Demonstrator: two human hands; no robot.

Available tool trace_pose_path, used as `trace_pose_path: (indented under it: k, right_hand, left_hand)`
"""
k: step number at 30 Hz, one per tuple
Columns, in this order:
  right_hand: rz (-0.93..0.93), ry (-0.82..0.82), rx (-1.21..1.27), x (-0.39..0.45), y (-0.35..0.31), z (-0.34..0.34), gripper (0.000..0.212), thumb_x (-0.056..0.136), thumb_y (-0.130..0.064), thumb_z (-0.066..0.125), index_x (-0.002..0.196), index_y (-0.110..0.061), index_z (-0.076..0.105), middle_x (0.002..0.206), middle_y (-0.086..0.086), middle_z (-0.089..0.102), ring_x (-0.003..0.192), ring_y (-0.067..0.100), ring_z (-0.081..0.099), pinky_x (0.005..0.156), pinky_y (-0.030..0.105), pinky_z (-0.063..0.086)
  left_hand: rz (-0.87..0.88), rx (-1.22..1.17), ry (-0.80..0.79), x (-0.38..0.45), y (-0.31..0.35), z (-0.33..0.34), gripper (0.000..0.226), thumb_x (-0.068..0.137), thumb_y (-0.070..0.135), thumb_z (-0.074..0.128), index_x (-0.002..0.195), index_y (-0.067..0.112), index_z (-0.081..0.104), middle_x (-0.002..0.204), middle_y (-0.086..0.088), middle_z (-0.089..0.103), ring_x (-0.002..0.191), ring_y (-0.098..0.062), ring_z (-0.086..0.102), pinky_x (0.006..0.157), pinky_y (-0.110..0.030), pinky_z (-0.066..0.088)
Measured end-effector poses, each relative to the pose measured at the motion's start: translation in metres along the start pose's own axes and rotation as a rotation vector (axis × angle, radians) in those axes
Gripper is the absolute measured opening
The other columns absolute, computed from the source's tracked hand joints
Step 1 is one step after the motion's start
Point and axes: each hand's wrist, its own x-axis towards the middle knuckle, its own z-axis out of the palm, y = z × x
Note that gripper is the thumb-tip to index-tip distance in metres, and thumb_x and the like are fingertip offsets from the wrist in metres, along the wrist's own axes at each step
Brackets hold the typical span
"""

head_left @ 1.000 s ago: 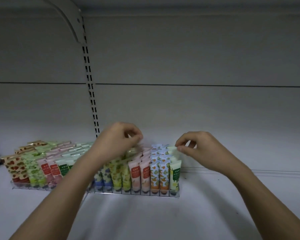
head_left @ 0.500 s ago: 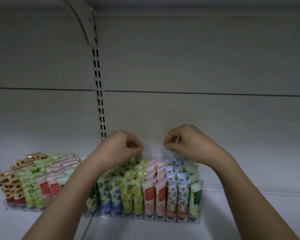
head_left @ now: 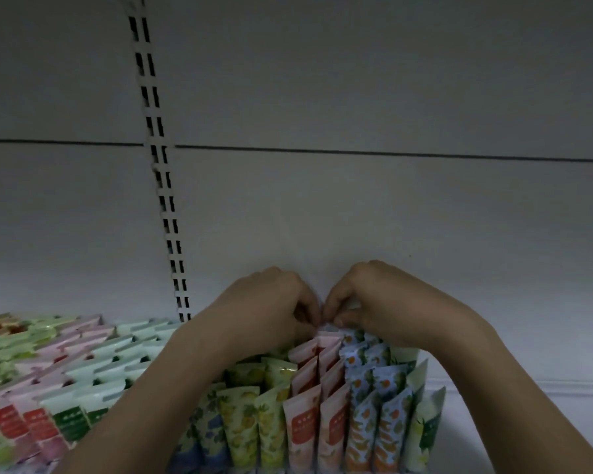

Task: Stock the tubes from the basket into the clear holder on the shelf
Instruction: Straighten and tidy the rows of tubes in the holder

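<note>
Lower centre of the frame: left hand (head_left: pixel 271 302) and right hand (head_left: pixel 384 299), fingers curled, fingertips meeting over the back row of tubes (head_left: pixel 322 388). Possibly pinching the top of a pink tube there to seat it; actual hold too dim to tell. Tubes upright in colour-sorted rows within the clear holder (head_left: pixel 322 469) on the shelf (head_left: pixel 528 422), probably for neat facing. Basket out of view.
</note>
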Motion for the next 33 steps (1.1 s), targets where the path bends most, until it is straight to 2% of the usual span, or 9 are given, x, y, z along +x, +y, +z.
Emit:
trace_pose_path:
  k: [3,6,10,13,16,23,26,30,33]
  right_hand:
    - [0.002,-0.037,0.006,0.001,0.002,0.002,0.019,0.083,-0.017,0.073,0.095,-0.031,0.077,0.090,-0.015,0.074,0.082,-0.002,0.065,0.071,0.012,0.045]
    - [0.017,-0.058,0.004,0.002,0.004,0.001,0.021,0.084,-0.014,0.072,0.095,-0.031,0.077,0.089,-0.015,0.074,0.082,-0.003,0.065,0.077,0.015,0.049]
    - [0.031,-0.069,-0.005,0.001,0.005,-0.002,0.026,0.086,-0.006,0.067,0.095,-0.028,0.077,0.091,-0.011,0.075,0.085,0.000,0.067,0.081,0.019,0.052]
    - [0.023,-0.060,-0.038,0.002,0.002,-0.001,0.027,0.085,-0.002,0.066,0.096,-0.024,0.077,0.090,-0.006,0.075,0.084,0.004,0.067,0.078,0.019,0.052]
    - [0.037,-0.066,-0.032,0.001,0.001,-0.002,0.029,0.084,-0.001,0.065,0.097,-0.024,0.076,0.087,-0.005,0.074,0.080,0.003,0.067,0.075,0.018,0.053]
    - [0.039,-0.017,-0.094,0.000,-0.009,0.004,0.018,0.081,-0.016,0.074,0.097,-0.025,0.076,0.094,-0.004,0.073,0.085,0.012,0.067,0.081,0.031,0.055]
    - [0.039,-0.001,-0.161,-0.001,-0.012,0.005,0.018,0.081,-0.015,0.072,0.096,-0.025,0.075,0.094,-0.003,0.071,0.084,0.014,0.066,0.076,0.028,0.053]
    - [0.050,0.006,-0.221,-0.002,-0.014,0.007,0.022,0.082,-0.014,0.067,0.098,-0.028,0.073,0.090,-0.005,0.066,0.079,0.015,0.060,0.064,0.023,0.040]
    - [0.050,0.000,-0.223,-0.001,-0.014,0.008,0.023,0.084,-0.018,0.068,0.102,-0.030,0.072,0.099,-0.005,0.068,0.087,0.016,0.064,0.068,0.025,0.046]
  left_hand:
    - [0.006,0.008,0.001,0.002,-0.001,0.002,0.010,0.079,0.043,0.071,0.088,0.042,0.073,0.085,0.024,0.070,0.074,0.006,0.062,0.068,-0.019,0.050]
    - [0.025,0.099,0.056,0.003,0.003,0.008,0.006,0.079,0.043,0.069,0.084,0.041,0.073,0.081,0.022,0.069,0.070,0.002,0.060,0.057,-0.015,0.042]
    - [0.012,0.206,0.128,0.004,0.008,0.012,0.008,0.078,0.041,0.067,0.076,0.034,0.069,0.079,0.014,0.067,0.071,-0.008,0.059,0.053,-0.020,0.034]
    - [-0.016,0.223,0.130,0.004,0.009,0.012,0.023,0.075,0.043,0.068,0.058,0.035,0.054,0.074,0.014,0.061,0.065,-0.006,0.051,0.049,-0.018,0.027]
    - [-0.034,0.232,0.131,0.004,0.011,0.013,0.031,0.073,0.042,0.069,0.052,0.035,0.048,0.068,0.015,0.056,0.058,-0.003,0.045,0.047,-0.018,0.026]
    - [-0.046,0.188,0.104,0.003,0.012,0.010,0.021,0.069,0.046,0.068,0.058,0.033,0.056,0.072,0.012,0.065,0.064,-0.005,0.057,0.050,-0.021,0.033]
    - [-0.046,0.179,0.099,0.003,0.011,0.011,0.018,0.069,0.047,0.068,0.063,0.032,0.061,0.074,0.011,0.065,0.067,-0.007,0.059,0.052,-0.022,0.038]
    - [-0.049,0.174,0.103,0.004,0.010,0.012,0.016,0.069,0.044,0.069,0.072,0.028,0.067,0.077,0.009,0.067,0.069,-0.010,0.061,0.054,-0.023,0.042]
    - [-0.029,0.146,0.091,0.004,0.008,0.012,0.015,0.073,0.042,0.068,0.074,0.027,0.068,0.075,0.010,0.066,0.069,-0.009,0.061,0.055,-0.024,0.043]
